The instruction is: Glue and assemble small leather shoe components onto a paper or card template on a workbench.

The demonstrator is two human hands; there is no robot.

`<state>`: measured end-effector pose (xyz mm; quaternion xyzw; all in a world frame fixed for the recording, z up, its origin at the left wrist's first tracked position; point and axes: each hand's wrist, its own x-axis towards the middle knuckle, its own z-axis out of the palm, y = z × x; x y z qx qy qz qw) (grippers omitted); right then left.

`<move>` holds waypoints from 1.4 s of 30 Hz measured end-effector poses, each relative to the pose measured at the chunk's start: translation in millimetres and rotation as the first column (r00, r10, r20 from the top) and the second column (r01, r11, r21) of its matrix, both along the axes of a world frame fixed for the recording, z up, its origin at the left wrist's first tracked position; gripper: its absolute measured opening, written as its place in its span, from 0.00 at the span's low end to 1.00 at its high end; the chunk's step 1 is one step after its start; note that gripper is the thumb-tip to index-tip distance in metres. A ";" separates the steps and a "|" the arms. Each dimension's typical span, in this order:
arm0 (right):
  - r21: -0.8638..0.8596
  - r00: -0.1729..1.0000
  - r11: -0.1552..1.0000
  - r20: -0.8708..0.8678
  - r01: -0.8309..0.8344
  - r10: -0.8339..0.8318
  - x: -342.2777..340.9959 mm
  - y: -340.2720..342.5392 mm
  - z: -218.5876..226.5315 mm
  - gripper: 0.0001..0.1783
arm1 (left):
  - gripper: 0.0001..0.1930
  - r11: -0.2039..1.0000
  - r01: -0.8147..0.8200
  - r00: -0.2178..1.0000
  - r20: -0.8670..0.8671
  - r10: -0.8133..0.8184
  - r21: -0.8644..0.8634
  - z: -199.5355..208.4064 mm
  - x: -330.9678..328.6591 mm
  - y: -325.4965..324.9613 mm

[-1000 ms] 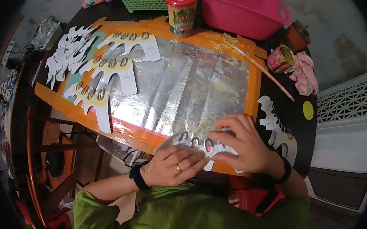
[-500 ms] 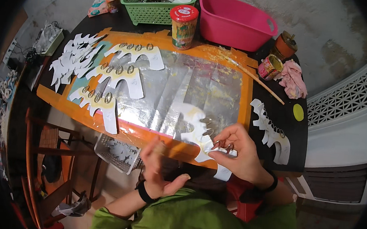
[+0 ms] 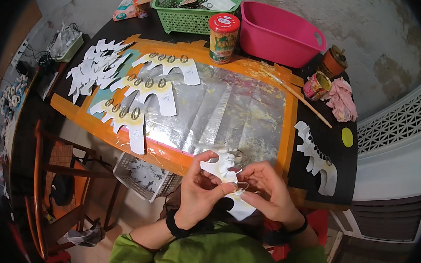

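Observation:
Close to the table's front edge, a white scalloped cut-out [image 3: 222, 167], paper or thin card, is held up between both hands. Metal rings stand along its yellowish, sticky-looking edge. My left hand [image 3: 197, 199] grips its left side, thumb lying across the middle. At the right, my right hand [image 3: 273, 197] pinches around the rings; the fingertips partly hide what they hold. Three similar cut-outs with rings, the nearest one [image 3: 136, 132] among them, lie in a column on the left of the board. Another ringed cut-out [image 3: 328, 176] rests on the dark tabletop at right.
Behind the foil-covered, orange-taped board [image 3: 212, 112] stand a green basket [image 3: 191, 21], a red-lidded jar [image 3: 223, 39] and a pink tub [image 3: 280, 36]. A wooden stick [image 3: 303, 101], an opened can [image 3: 316, 87] and a pink cloth [image 3: 342, 99] lie right; plain cut-outs [image 3: 93, 67] pile left.
My left hand, earlier empty with fingers apart, has come right and taken hold of the cut-out. My right hand has moved slightly down, still at the rings. The head view has shifted a little.

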<state>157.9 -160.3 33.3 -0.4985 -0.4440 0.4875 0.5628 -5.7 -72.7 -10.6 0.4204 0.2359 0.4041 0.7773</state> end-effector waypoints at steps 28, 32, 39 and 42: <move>0.157 0.887 0.957 0.362 0.245 -0.286 -12.8 4.4 -12.0 0.06 | 0.49 0.977 0.214 0.976 -0.031 -0.214 -0.011 27.5 3.3 16.9; 0.134 0.895 0.961 0.350 0.244 -0.276 -11.6 2.6 -13.4 0.06 | 0.44 0.981 0.193 0.962 -0.197 -0.190 -0.007 19.6 3.4 23.3; 0.004 0.960 0.989 0.241 0.150 -0.147 -4.3 3.2 1.2 0.15 | 0.42 0.963 0.230 0.896 -0.416 -0.155 0.137 23.9 -2.9 29.1; 0.026 0.940 0.984 0.293 0.176 -0.176 -4.6 10.6 -1.4 0.14 | 0.43 0.966 0.240 0.901 -0.393 -0.183 0.099 24.6 -2.2 24.9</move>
